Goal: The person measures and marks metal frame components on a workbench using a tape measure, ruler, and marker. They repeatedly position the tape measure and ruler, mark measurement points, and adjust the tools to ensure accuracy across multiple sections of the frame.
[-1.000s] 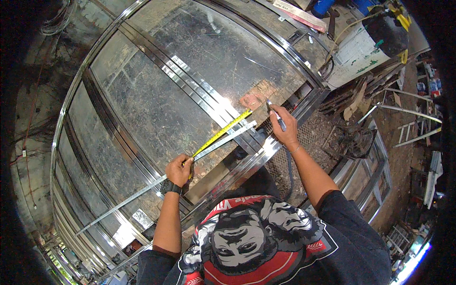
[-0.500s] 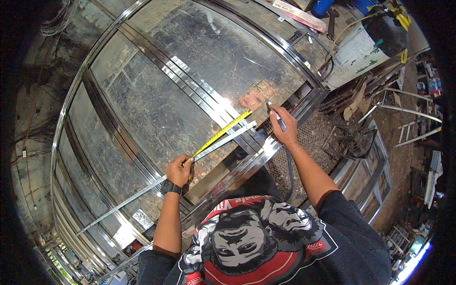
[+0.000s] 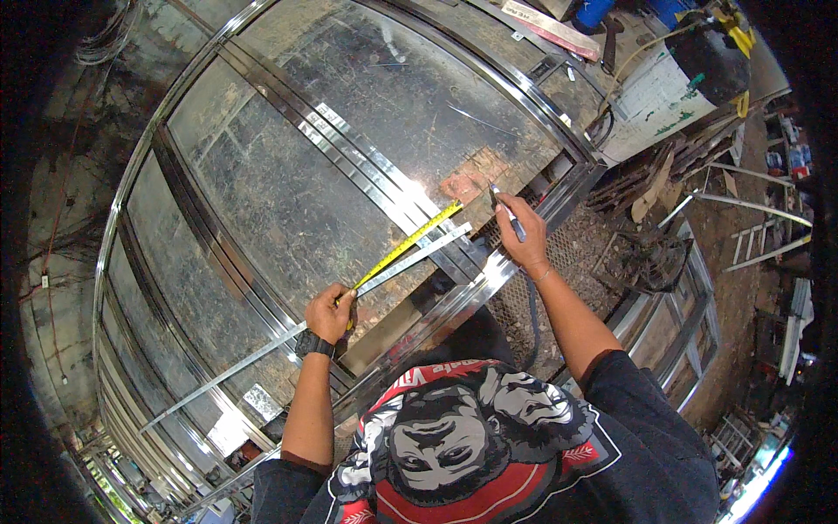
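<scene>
My left hand (image 3: pixel 330 314) is closed around the near end of a yellow tape measure (image 3: pixel 403 247); its blade stretches away to the right across paired shiny metal bars (image 3: pixel 365 170). Just beneath the blade lies a long thin metal strip (image 3: pixel 419 255), which passes by my left hand and on toward the lower left. Between the fingers of my right hand (image 3: pixel 525 231) is a pen-like marker (image 3: pixel 508 211), its tip pointing up and away. That tip is right of the tape's far end, near a reddish worn patch (image 3: pixel 474 175) on the worktable (image 3: pixel 271 201).
A bright metal frame rail (image 3: pixel 497 272) edges the worktable close to my body. More dark metal bars (image 3: pixel 201 218) cross it on the left. Beyond the right corner stands a scuffed white container (image 3: pixel 659 96). Metal frames (image 3: pixel 672 306) and scrap lie on the ground to the right.
</scene>
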`<state>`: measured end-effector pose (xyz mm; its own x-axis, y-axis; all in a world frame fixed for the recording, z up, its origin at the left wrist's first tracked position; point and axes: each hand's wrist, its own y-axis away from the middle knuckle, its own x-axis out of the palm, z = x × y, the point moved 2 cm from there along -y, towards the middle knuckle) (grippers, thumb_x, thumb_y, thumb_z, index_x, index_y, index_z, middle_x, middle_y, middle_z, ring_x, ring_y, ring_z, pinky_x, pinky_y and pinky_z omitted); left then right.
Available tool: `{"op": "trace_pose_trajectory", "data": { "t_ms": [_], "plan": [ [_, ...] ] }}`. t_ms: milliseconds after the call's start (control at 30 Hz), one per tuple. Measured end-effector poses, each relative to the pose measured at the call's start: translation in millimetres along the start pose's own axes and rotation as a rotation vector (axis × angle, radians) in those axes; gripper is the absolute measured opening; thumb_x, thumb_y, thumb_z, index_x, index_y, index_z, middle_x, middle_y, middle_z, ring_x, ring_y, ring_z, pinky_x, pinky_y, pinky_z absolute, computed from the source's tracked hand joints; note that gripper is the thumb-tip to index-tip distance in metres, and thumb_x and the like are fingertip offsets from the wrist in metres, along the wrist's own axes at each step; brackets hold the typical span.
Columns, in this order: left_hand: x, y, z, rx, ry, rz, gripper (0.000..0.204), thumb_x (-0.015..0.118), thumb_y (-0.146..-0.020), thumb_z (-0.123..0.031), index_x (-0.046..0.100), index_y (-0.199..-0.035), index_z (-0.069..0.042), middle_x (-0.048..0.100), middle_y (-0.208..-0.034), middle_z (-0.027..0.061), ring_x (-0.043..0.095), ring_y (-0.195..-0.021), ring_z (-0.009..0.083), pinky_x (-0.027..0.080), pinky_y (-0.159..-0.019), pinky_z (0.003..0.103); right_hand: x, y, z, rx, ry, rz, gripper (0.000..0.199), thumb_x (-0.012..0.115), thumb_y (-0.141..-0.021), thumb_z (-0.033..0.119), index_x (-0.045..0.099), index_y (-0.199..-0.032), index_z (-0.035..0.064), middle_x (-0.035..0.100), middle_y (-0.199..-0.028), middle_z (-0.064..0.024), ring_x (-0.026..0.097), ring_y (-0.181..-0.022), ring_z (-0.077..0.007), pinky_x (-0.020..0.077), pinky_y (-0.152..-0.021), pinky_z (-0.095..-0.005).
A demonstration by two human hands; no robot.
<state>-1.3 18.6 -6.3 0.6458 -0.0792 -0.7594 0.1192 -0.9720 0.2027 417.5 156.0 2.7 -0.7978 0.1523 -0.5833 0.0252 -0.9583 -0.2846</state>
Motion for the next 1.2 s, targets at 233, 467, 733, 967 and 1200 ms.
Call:
{"op": "trace_pose_trajectory", "data": {
  "t_ms": [233,467,733,967,1200],
  "plan": [
    [1,1,0,-0.012,-0.002,-0.001,0.022,0.076,-0.098,-0.031,0.075,-0.094,-0.009,0.074,-0.084,0.0161,0.073,-0.078,0.0382,0.055,-0.07,0.047,-1,0,2,0.023,-0.004,0.009,0.024,0.068,-0.103,0.013,0.073,-0.124,0.0012,0.076,-0.111,-0.0195,0.076,-0.099,-0.0372,0.0576,-0.086,-0.0407],
    [1,0,3,-0.012,0.011,0.001,0.022,0.076,-0.098,-0.032,0.075,-0.094,-0.01,0.074,-0.084,0.0157,0.073,-0.079,0.0378,0.055,-0.07,0.046,0,1,0,0.016,0.004,0.008,0.025,0.068,-0.103,0.014,0.073,-0.125,0.0016,0.076,-0.112,-0.0202,0.076,-0.101,-0.0387,0.0577,-0.086,-0.0416],
    [1,0,2,-0.025,-0.01,0.005,0.021,0.075,-0.099,-0.033,0.075,-0.095,-0.011,0.073,-0.081,0.0152,0.072,-0.075,0.0373,0.054,-0.067,0.046,-1,0,0,0.052,0.004,0.025,0.026,0.066,-0.105,0.016,0.073,-0.125,0.002,0.076,-0.114,-0.0198,0.075,-0.102,-0.0385,0.0575,-0.087,-0.0415],
    [2,1,4,0.008,-0.009,-0.016,0.025,0.074,-0.099,-0.035,0.075,-0.094,-0.011,0.073,-0.082,0.0153,0.072,-0.076,0.0372,0.054,-0.068,0.046,3,0,-1,0.017,0.115,0.019,0.033,0.071,-0.105,0.028,0.071,-0.127,0.0031,0.074,-0.117,-0.0204,0.073,-0.104,-0.0411,0.0571,-0.089,-0.0448],
    [0,1,1,-0.004,-0.007,-0.008,0.025,0.074,-0.099,-0.035,0.074,-0.094,-0.011,0.073,-0.082,0.0148,0.072,-0.078,0.0378,0.055,-0.069,0.046,8,-3,9,-0.071,0.209,0.198,0.054,0.077,-0.098,0.039,0.062,-0.14,0.0075,0.069,-0.124,-0.0202,0.068,-0.111,-0.0424,0.0553,-0.09,-0.0499]
  ]
}}
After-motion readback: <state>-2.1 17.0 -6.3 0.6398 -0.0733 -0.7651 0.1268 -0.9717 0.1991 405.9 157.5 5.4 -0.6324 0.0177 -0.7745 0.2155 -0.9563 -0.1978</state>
